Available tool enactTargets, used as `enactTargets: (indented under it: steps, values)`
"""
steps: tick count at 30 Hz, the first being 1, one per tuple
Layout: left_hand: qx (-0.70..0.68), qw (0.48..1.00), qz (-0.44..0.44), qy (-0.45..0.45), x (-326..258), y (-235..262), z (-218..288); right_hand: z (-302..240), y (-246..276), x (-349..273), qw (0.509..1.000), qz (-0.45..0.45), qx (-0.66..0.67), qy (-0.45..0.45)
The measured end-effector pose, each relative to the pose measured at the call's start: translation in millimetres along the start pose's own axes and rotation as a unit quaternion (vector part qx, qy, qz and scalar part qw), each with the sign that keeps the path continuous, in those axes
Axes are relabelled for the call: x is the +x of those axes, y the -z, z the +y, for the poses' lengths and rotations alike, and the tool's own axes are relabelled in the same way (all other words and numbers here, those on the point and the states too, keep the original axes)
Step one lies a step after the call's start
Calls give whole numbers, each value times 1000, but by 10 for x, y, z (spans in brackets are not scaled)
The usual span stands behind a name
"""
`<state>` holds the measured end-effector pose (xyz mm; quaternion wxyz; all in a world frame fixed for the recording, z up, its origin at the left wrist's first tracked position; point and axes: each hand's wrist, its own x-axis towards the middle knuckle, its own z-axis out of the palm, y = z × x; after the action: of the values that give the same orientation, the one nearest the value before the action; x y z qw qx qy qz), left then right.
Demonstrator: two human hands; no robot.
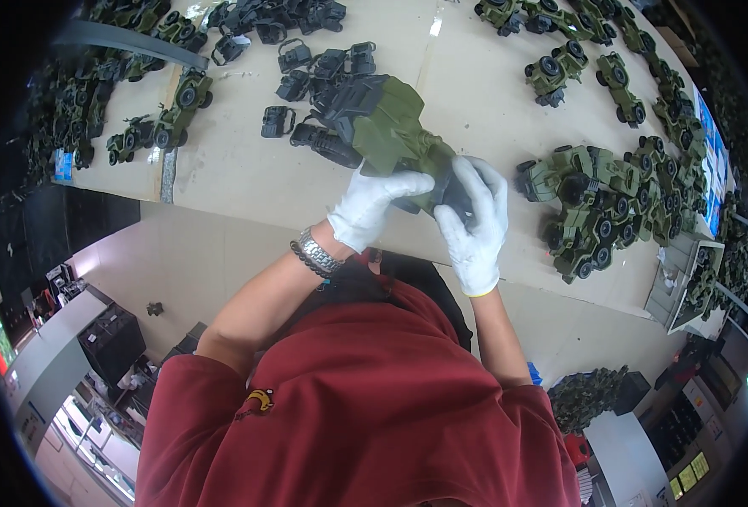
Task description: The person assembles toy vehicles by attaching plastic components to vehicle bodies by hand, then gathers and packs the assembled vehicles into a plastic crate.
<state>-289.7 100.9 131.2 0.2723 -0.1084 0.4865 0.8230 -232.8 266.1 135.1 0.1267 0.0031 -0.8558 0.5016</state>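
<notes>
Over the near edge of the table I hold an olive-green toy military vehicle [388, 127] with a dark grey section at its far end. My left hand [378, 198], in a white glove, is closed on its near left side, thumb lying across it. On the near right end, the gloved fingers of my right hand [478, 221] are bent around a dark part of the same toy. What lies between those fingertips is mostly hidden. Just beyond the toy sits a cluster of small black plastic frames [329, 63], and one black frame [278, 121] stands apart to the left.
Many green toy vehicles [598, 203] crowd the right side of the pale table [251, 182]. More toy vehicles [184, 106] stand at the left near a grey curved bar [129, 40]. A grey open box [682, 279] is at the right table edge.
</notes>
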Motion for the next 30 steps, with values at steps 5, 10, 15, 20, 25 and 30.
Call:
enactTargets:
  steps: [5,10,15,20,25,30]
  values:
    - [11,998,3,69,-28,55,-29,33,62,-77,997,14,75,3]
    - [26,999,2,19,-78,-88,-28,8,110,-140,998,3,57,-12]
    - [53,998,-1,46,-127,-139,-66,98,138,-197,999,3,25,23]
    - [74,996,-4,43,-121,-123,-163,164,258,-169,997,-75,-4,8]
    - [-158,972,35,169,9,-167,-219,63,389,19,990,-123,-62,37]
    - [-350,905,27,240,-67,-411,-356,-27,310,-48,978,14,-150,145]
